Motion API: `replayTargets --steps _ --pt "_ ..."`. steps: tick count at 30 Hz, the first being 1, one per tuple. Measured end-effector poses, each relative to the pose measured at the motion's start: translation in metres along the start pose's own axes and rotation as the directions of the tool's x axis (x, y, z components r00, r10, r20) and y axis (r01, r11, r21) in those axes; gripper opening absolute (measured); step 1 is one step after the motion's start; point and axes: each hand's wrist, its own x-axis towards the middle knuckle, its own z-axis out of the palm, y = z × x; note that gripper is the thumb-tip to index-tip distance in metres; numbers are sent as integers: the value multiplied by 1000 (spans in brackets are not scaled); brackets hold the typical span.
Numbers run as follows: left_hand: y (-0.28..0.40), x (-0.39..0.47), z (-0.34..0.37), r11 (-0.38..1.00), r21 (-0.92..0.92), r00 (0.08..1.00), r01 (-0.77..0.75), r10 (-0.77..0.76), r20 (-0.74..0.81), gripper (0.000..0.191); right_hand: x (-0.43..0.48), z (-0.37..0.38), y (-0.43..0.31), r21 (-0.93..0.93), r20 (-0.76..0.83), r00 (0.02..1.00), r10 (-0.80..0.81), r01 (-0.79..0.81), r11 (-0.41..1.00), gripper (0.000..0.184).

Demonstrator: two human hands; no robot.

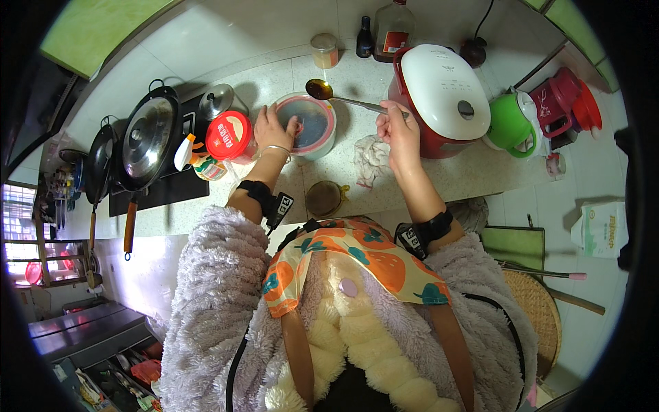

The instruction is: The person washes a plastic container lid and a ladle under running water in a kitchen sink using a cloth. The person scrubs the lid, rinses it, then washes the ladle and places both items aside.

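My right hand [399, 131] grips the handle of a metal spoon [355, 103], whose bowl holds a dark amber liquid above the back right rim of a round container. My left hand [275, 129] rests on the left side of that round container [329, 147], its fingers spread over the pinkish-red rim and clear lid; dark contents show through. Just left of this hand stands a tub with a red lid [229, 136]. A crumpled cloth [371, 158] lies under my right hand, and a small round jar [325, 198] stands near the counter's front edge.
A rice cooker [443, 92] stands right, beside a green kettle [509, 123]. Left are a spray bottle [206, 167], a lidded wok [146, 139] and a frying pan [98, 165] on the stove. A small jar [325, 51], a dark bottle [364, 38] and a larger bottle [394, 28] stand behind.
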Motion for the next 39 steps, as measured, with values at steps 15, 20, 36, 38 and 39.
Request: replayTargets --steps 15,20,36,38,39 --pt "26 8 -8 856 471 918 -214 11 397 79 7 -17 -6 -62 -39 997 -70 67 996 21" --pt "46 19 -22 800 554 848 -231 -114 518 77 6 -25 -9 -140 -6 995 -103 101 985 21" --pt "118 -68 -9 578 -619 703 532 105 703 33 -45 -78 -14 -264 79 974 -210 224 938 14" --pt "155 -97 -2 267 -459 441 848 126 889 36 -55 -80 4 -307 150 961 -233 270 913 11" --pt "164 -102 0 141 -449 424 882 176 889 38 -60 -81 13 -280 228 942 -246 305 910 12"
